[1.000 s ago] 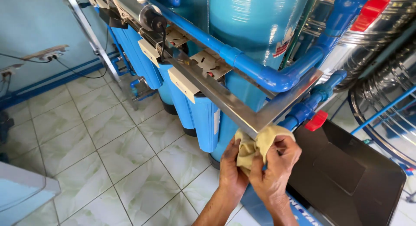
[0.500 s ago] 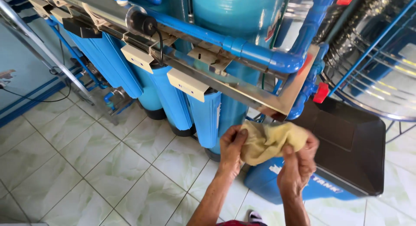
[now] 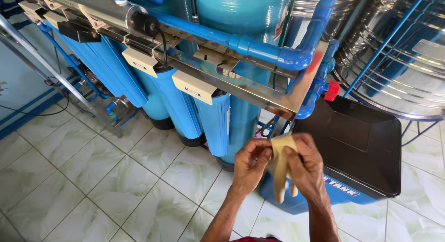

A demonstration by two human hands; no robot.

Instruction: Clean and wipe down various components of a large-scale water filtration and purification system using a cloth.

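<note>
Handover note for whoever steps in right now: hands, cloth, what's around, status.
Left hand: grips the yellowish cloth from its left side, fingers on the upper part.
Right hand: grips the same cloth from the right; cloth is bunched and hangs down between both hands.
Position: hands are in the air just below the corner of the steel frame rail, in front of the black-lidded tank, not touching either.
Nearby: blue filter housings, blue pipe, tiled floor.
Done or left: can't tell from this view.
</note>
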